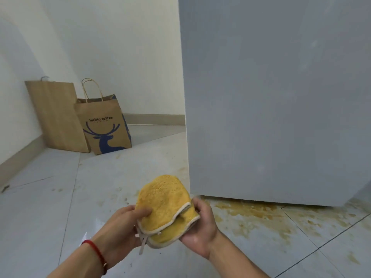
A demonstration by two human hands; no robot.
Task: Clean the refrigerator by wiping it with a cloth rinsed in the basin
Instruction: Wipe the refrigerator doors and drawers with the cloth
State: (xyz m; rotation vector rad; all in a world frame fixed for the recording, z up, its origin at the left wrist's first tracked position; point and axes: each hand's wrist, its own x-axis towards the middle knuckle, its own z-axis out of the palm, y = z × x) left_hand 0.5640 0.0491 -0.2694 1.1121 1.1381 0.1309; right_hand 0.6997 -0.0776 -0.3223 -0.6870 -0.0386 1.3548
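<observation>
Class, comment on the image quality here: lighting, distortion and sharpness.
Head view: soft, even light without glare; the wide lens bows the refrigerator edge and floor tile lines; the yellow cloth held in both hands and the paper bag lettering stay fairly sharp.

A fluffy yellow microfibre cloth with a pale cream trimmed edge (165,205) is held folded over on itself, above the tiled floor, just left of the refrigerator's lower corner. A short cream loop hangs from its lower left edge. A tall pale grey refrigerator with a flat, faintly smudged side panel (281,97) stands upright on the floor, its base ringed by yellowish-brown stains.
</observation>
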